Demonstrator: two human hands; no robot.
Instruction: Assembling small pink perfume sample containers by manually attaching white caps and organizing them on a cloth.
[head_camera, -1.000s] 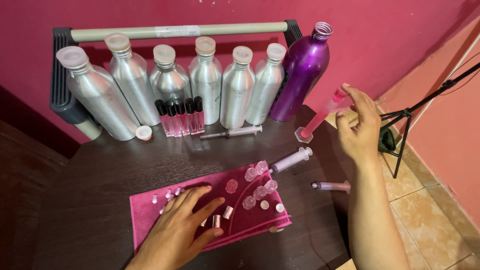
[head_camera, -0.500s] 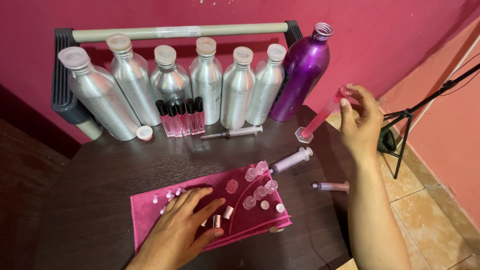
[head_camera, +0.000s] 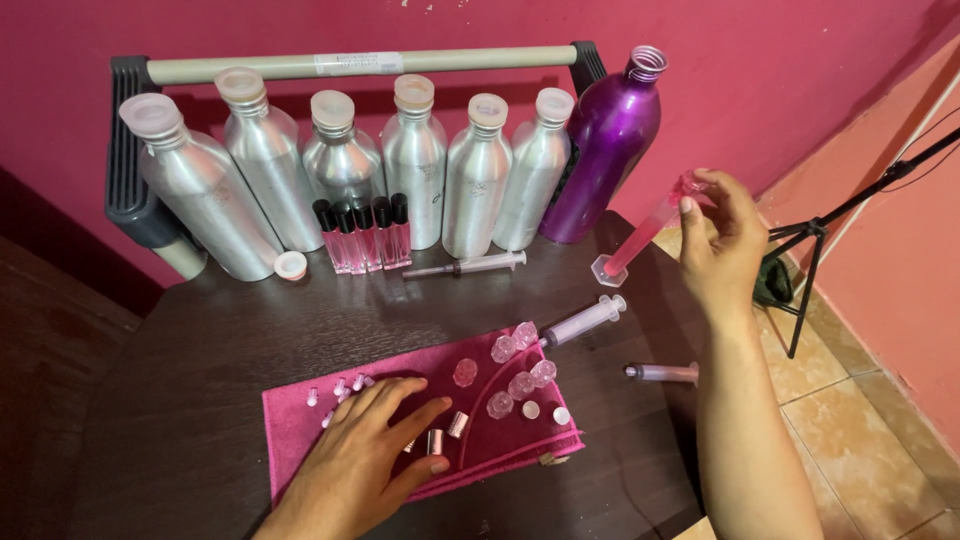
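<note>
Home corner set up as a small perfume-decanting bench: dark wooden table (head_camera: 200, 340) against a pink painted wall (head_camera: 780, 60), tiled floor (head_camera: 850, 420) beside it, tripod leg (head_camera: 810, 290) nearby. Row of silver aluminium bottles (head_camera: 415, 170), one purple bottle (head_camera: 605, 150), small pink vials (head_camera: 362, 235), syringes (head_camera: 580, 322), loose caps on a pink cloth (head_camera: 300, 420).

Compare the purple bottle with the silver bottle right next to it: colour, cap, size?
The purple bottle is glossy violet; the silver bottle beside it is bare brushed metal. The purple bottle's threaded neck is open, with no cap, while the silver bottle wears a pale cap. The purple bottle stands taller and looks wider than the silver bottle. Both are metal bottles with rounded shoulders, standing at the back of the dark table against the pink wall.
</note>
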